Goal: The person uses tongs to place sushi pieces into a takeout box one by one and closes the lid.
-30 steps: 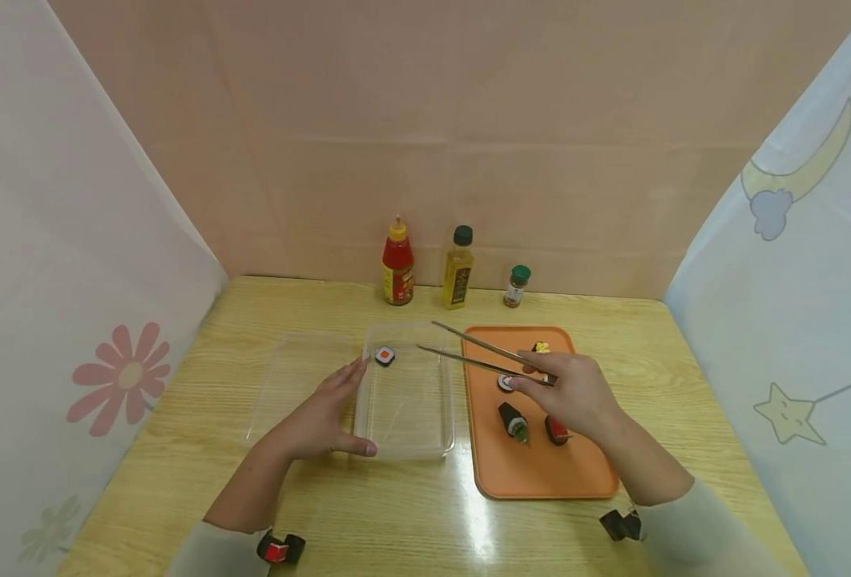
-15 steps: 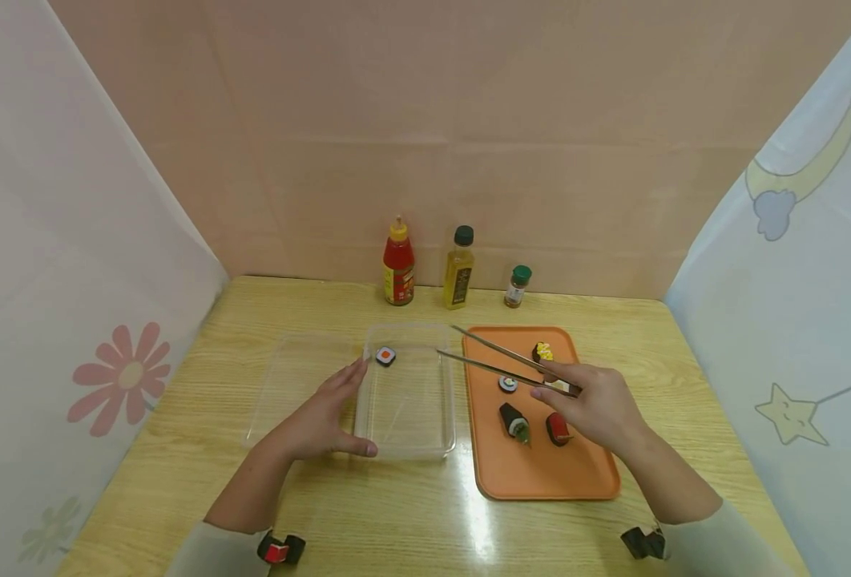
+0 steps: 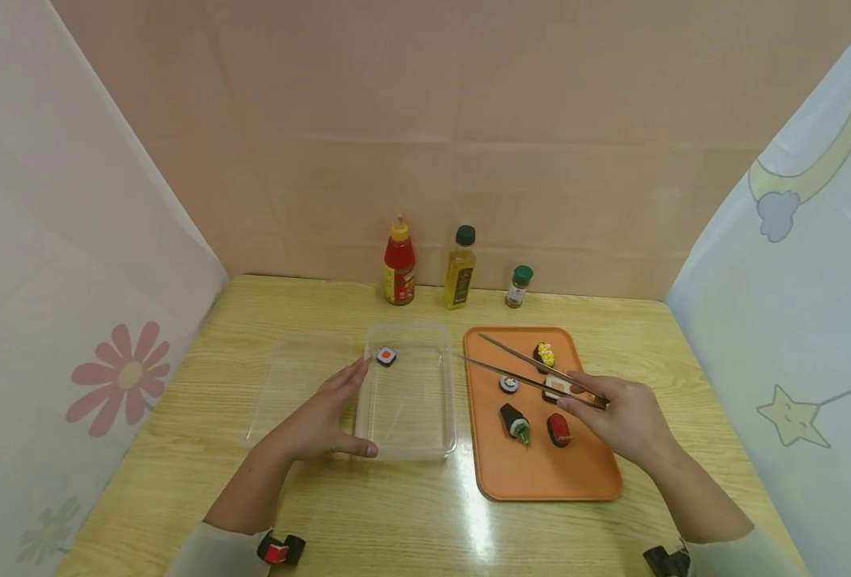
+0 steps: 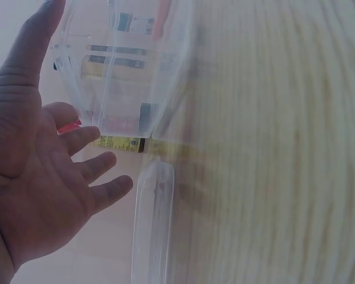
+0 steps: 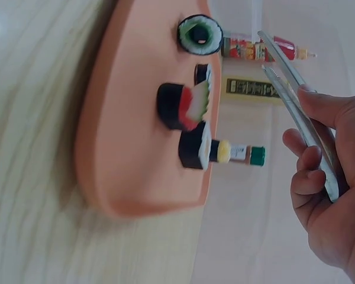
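Note:
My right hand [image 3: 627, 417] grips metal tongs [image 3: 526, 379], their arms spread above the orange tray [image 3: 541, 481]; nothing is between the tips. Beneath and around them lie a yellow-topped sushi [image 3: 544, 355], a white-faced roll [image 3: 557, 386] partly covered by the tongs, a small round roll [image 3: 508, 385], a cone hand roll [image 3: 515, 423] and a red-topped sushi [image 3: 558, 429]. My left hand [image 3: 324, 421] rests with fingers spread at the left side of a clear plastic box [image 3: 450, 401]. One orange-centred sushi roll [image 3: 385, 357] sits in the box's far left corner.
A clear lid [image 3: 274, 385] lies left of the box, partly behind my left hand. Along the back of the table stand a red sauce bottle [image 3: 400, 268], an oil bottle [image 3: 459, 272] and a green-capped spice jar [image 3: 518, 287]. Fabric walls enclose the table.
My right hand has carried the tongs rightward and slightly toward me, from over the box to over the tray. More of the sushi shows now. My left hand stays put.

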`<state>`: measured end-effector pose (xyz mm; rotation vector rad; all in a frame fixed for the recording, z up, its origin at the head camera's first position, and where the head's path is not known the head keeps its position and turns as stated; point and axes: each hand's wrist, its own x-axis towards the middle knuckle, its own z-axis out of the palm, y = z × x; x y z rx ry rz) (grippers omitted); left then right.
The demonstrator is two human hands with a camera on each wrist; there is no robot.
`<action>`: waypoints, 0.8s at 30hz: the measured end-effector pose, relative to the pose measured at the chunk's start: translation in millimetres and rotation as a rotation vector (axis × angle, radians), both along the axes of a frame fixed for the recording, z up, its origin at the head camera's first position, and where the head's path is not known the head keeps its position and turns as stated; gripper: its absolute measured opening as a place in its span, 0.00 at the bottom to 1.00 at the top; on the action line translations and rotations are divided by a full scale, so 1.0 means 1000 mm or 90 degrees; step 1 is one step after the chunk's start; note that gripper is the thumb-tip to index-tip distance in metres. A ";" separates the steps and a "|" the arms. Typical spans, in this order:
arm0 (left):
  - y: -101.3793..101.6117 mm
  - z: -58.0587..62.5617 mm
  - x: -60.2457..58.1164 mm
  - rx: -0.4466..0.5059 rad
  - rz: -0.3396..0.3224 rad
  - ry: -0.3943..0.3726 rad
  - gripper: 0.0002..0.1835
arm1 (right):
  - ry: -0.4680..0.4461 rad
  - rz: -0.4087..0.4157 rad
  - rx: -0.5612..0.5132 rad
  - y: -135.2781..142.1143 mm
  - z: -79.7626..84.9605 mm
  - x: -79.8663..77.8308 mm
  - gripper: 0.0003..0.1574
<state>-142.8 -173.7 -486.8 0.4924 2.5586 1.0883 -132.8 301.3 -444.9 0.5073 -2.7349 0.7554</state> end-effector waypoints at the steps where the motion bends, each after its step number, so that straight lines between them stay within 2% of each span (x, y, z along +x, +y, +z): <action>1: 0.000 0.000 0.000 0.001 0.000 0.000 0.75 | -0.004 -0.004 0.001 0.003 -0.001 0.001 0.26; 13: 0.000 -0.001 0.000 0.002 0.001 -0.001 0.75 | -0.086 -0.039 0.028 0.027 -0.008 0.013 0.27; 24: -0.002 -0.002 0.002 0.015 -0.006 0.007 0.75 | -0.091 -0.044 0.041 0.042 -0.014 0.023 0.26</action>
